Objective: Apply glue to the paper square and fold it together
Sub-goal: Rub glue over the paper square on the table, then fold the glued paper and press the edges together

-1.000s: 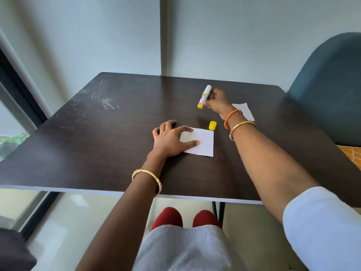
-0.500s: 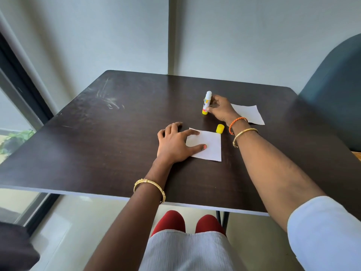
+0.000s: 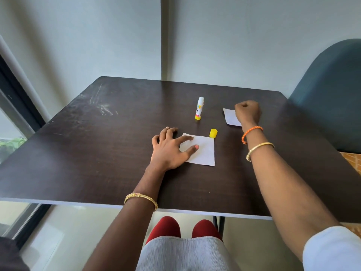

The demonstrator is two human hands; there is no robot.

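Dark wooden table (image 3: 97,153): your left hand (image 3: 168,151) flat, pinning white paper square (image 3: 203,151); right hand (image 3: 247,112) fisted, empty. Yellow-based glue stick (image 3: 199,111) standing uncapped, so folding's left, I'd guess.

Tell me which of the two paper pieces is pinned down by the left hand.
The larger paper square near the yellow cap; the left hand rests its thumb on it. The smaller paper piece lies farther away by the right hand.
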